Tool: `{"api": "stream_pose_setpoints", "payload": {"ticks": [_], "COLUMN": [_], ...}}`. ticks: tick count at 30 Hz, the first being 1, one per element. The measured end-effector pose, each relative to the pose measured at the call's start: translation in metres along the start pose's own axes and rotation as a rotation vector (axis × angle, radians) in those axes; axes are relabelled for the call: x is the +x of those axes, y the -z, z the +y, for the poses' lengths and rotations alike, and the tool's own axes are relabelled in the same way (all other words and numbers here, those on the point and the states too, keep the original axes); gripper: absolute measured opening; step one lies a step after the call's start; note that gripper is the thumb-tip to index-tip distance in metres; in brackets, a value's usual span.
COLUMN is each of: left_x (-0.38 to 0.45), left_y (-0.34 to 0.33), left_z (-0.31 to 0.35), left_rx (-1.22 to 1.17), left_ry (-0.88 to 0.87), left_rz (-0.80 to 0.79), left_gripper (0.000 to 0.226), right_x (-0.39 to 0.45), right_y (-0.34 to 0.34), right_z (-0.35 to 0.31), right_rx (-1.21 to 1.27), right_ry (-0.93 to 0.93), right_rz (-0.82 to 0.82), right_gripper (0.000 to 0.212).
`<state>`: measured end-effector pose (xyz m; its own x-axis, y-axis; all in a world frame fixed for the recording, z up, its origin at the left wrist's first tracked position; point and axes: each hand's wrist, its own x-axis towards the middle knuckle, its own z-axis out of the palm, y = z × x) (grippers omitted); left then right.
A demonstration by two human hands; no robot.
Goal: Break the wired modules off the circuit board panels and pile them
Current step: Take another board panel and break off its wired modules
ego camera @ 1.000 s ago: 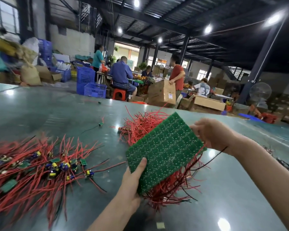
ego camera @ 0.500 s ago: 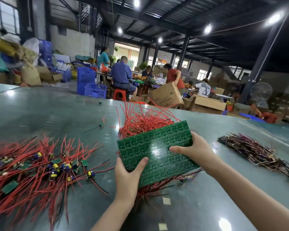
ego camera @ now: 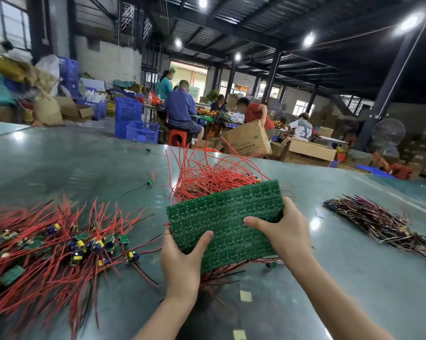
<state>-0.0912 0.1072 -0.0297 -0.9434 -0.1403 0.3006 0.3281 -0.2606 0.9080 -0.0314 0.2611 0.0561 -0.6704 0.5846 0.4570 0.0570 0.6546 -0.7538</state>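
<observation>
Above table [ego camera: 354, 278] | both hands grip green panel [ego camera: 221, 217] | box print unreadable

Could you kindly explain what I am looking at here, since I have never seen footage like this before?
No machine is involved: a camera worn on a person's head looks forward and down at their own bare hands. The left hand and the right hand together hold a green circuit board panel, solder side up, with red wires sticking out behind and below it. On the shiny table, to the left, lies a pile of broken-off modules with red leads; to the right lies a darker bundle of wires. Other workers sit in the background.
</observation>
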Motion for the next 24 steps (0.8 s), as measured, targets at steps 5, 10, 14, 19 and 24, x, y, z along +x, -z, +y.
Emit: {"api": "stream_pose_setpoints", "payload": {"ticks": [5, 10, 14, 19, 24], "left_x": [0.0, -0.001, -0.001, -0.002, -0.001], "left_y": [0.0, 0.001, 0.0, 0.0, 0.0], "left_z": [-0.001, -0.001, -0.002, -0.004, -0.007], "left_rx": [0.037, 0.068, 0.098, 0.134, 0.15], "left_ry": [-0.024, -0.035, -0.051, -0.076, -0.111], "left_rz": [0.018, 0.034, 0.057, 0.087, 0.099], "left_gripper": [0.048, 0.05, 0.05, 0.05, 0.049], "right_x": [-0.004, -0.007, -0.01, -0.014, -0.018], "right_y": [-0.001, -0.005, -0.008, -0.011, -0.013], "right_z": [0.001, 0.0, 0.002, 0.004, 0.003], "right_rx": [-0.007, -0.004, 0.011, 0.028, 0.02], "right_ry": [-0.014, -0.014, -0.02, -0.019, -0.009], "right_rz": [0.049, 0.08, 0.107, 0.143, 0.177], "right_gripper": [0.047, 0.047, 0.046, 0.046, 0.046]}}
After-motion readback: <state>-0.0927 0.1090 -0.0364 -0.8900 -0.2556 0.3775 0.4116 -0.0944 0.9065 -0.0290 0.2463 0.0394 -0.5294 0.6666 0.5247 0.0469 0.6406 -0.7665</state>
